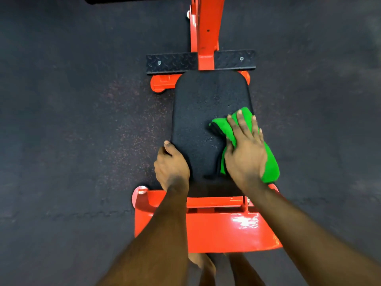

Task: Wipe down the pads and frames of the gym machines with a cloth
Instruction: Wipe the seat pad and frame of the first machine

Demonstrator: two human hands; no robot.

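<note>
The black pad [206,112] was a rounded, oblong cushion with a fine pebbled skin, mounted on a glossy orange-red frame [208,34] of painted steel. At the pad's 12 o'clock a black crossbar [171,62] of diamond-tread plate, fixed by two bolts, ran across the frame; at its 6 o'clock lay a wide, shiny footplate [216,232]. The green cloth [270,168], thick, fleecy and bunched into folds, sat on the pad's 4 o'clock edge. The right hand [245,149] pressed flat on the cloth, fingers straight and spread, cloth showing past them on both sides. The left hand [171,166] gripped the pad's rim at 8 o'clock, fingers curled round it. Speckled dark rubber floor [61,120] lay all around.
</note>
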